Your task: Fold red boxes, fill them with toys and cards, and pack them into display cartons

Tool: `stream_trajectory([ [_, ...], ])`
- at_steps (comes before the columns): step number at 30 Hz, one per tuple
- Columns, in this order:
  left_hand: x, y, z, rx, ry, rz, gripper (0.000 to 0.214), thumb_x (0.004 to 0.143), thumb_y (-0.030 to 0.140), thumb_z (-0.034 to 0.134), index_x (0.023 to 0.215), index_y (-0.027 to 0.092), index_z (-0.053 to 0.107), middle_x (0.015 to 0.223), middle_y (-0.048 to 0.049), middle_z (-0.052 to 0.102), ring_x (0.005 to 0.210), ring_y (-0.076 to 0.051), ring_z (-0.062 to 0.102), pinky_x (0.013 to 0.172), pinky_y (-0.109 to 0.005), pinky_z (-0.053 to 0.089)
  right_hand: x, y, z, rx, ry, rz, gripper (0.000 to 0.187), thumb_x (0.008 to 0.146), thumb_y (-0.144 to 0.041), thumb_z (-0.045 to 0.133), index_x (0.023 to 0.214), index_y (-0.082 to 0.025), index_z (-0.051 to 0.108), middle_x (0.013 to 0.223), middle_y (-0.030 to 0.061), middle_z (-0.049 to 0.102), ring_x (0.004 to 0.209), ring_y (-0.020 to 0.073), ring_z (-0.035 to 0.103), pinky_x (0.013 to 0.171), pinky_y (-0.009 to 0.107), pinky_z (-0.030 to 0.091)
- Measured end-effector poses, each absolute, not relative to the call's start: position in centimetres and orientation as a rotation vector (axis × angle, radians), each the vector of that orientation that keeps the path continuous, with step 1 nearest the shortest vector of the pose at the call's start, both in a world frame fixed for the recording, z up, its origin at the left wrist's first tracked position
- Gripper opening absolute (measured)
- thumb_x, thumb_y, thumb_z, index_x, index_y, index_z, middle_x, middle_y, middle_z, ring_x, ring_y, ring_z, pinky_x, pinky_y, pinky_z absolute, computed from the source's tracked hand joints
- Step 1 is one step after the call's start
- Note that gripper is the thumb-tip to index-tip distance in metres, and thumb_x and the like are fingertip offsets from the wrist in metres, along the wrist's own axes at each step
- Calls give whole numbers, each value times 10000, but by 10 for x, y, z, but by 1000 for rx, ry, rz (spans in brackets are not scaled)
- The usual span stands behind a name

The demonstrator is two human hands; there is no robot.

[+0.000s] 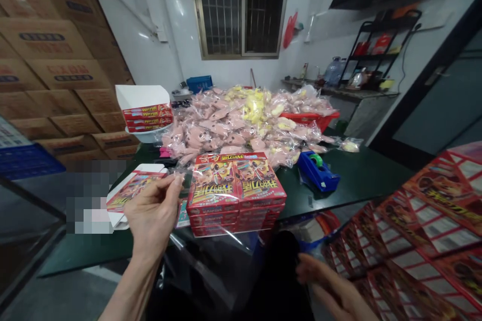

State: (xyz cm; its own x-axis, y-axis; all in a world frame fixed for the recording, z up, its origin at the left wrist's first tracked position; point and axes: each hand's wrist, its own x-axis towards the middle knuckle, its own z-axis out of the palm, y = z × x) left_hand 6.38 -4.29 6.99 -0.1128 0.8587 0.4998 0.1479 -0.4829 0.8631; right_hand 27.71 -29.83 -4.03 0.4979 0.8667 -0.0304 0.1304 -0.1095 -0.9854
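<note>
Left hand (152, 213) — fingertips pinched on clear plastic film (222, 228) (thin, against stacked red boxes (235, 193)) — right hand (331, 283) loosely open.

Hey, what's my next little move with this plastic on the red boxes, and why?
I'd probably pull the clear plastic up over the stack of red boxes with your left hand, since its fingertips seem to pinch the plastic's edge, and the stack's top still looks uncovered.
</note>
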Motion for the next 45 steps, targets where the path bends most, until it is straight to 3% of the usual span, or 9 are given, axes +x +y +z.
stream_trajectory([
  [3,63,-46,73,1621,1097,1643,159,701,315,702,776,177,684,613,34,591,558,-98,515,549,-217,420,249,-260,-15,-1297,-904,950,494,807,-496,569,1220,-226,560,1063,124,648,900,228,637,715,366,538],
  [6,62,-47,72,1634,1075,1681,154,708,307,705,792,179,689,631,29,602,577,-103,528,566,-222,427,228,-224,11,-1235,-780,943,501,802,-566,544,1090,-162,607,909,112,650,704,174,616,493,253,487],
  [9,62,-48,71,1638,1045,1701,149,718,302,698,809,184,690,683,21,627,585,-103,538,570,-226,433,219,-202,22,-1226,-678,895,430,788,-546,576,948,-149,619,750,51,617,554,123,556,391,195,396],
  [14,64,-54,72,1590,1042,1674,142,707,301,703,787,187,681,706,20,637,555,-92,526,512,-215,415,220,-189,27,-1202,-588,667,253,833,-419,582,772,-174,565,522,-52,479,451,70,415,429,186,336],
  [20,64,-52,82,1284,962,1465,234,621,330,756,755,163,661,554,23,607,415,-63,455,368,-167,310,244,-184,44,-1302,-702,465,246,840,-373,565,698,-173,553,528,-56,440,482,71,386,461,200,311],
  [25,56,-37,94,1283,975,1091,340,506,414,795,620,157,604,374,36,488,340,-59,376,330,-148,248,282,-163,68,-1368,-804,386,200,726,-325,645,627,-157,599,528,-38,486,475,75,379,447,216,296],
  [31,68,-16,98,1414,1004,1036,347,440,426,801,538,141,628,394,24,466,367,-57,344,355,-169,244,320,-115,77,-1325,-845,446,227,612,-342,700,537,-166,579,448,-52,464,410,65,348,409,220,270],
  [39,89,18,88,1568,1010,1184,292,515,428,748,525,154,647,484,-10,565,441,-102,430,408,-196,315,347,-73,56,-1419,-962,559,329,694,-447,598,536,-196,457,436,-62,414,374,69,337,383,216,244],
  [45,91,34,80,1669,999,1172,261,601,370,708,504,156,594,555,1,570,502,-114,461,447,-198,344,356,-65,56,-1515,-1129,455,291,722,-337,570,511,-187,439,502,-55,375,491,80,324,476,234,237],
])
